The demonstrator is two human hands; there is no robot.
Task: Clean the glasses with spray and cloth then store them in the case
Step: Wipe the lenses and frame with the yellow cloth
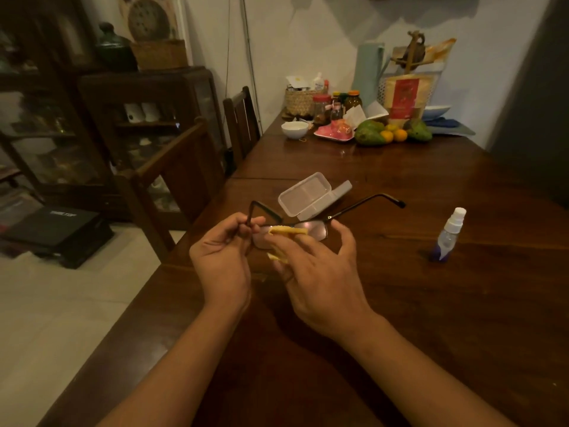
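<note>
Black-framed glasses (312, 227) are held above the dark wooden table (431, 303), arms unfolded. My left hand (221, 257) pinches the frame at its left hinge. My right hand (320, 272) pinches a folded yellow cloth (288, 232) over the left lens, with the thumb below the lens. A clear plastic case (308, 197) lies open just behind the glasses. A small spray bottle (448, 238) with a white nozzle stands upright to the right, apart from both hands.
At the table's far end stand a white bowl (294, 129), a pink plate (334, 132), fruit (391, 134), jars and a woven basket (300, 101). Two wooden chairs (175, 167) stand along the left edge. Dark cabinets (147, 118) fill the left side.
</note>
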